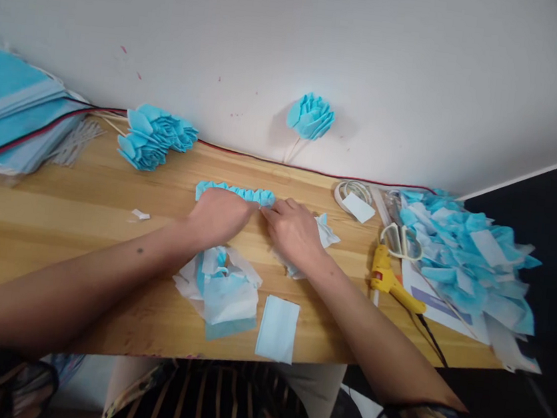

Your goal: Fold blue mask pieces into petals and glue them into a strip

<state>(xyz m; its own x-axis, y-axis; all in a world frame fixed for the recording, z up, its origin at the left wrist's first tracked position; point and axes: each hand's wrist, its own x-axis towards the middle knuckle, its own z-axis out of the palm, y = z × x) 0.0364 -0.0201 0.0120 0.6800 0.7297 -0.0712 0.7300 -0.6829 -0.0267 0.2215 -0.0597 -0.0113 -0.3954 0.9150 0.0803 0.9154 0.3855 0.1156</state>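
A row of crinkled light-blue petals (250, 194) lies across the middle of the wooden table. My left hand (222, 215) is closed in front of the row and covers part of its lower edge. At the row's right end, the fingertips of my right hand (292, 227) meet those of my left. The right fingers are bent, thumb and forefinger close together; what both hands pinch is too small and covered to make out. Crumpled pale-blue and white fabric pieces (233, 298) lie below my left hand. A folded light-blue rectangle (277, 330) is near the front edge.
Finished blue flowers (153, 138) lie at the back left; another flower (312, 116) leans on the wall. Blue sheets (13, 105) are stacked far left. At right are a yellow glue gun (391, 282), scissors (402, 242), a tape roll (348, 193) and a petal heap (474, 255).
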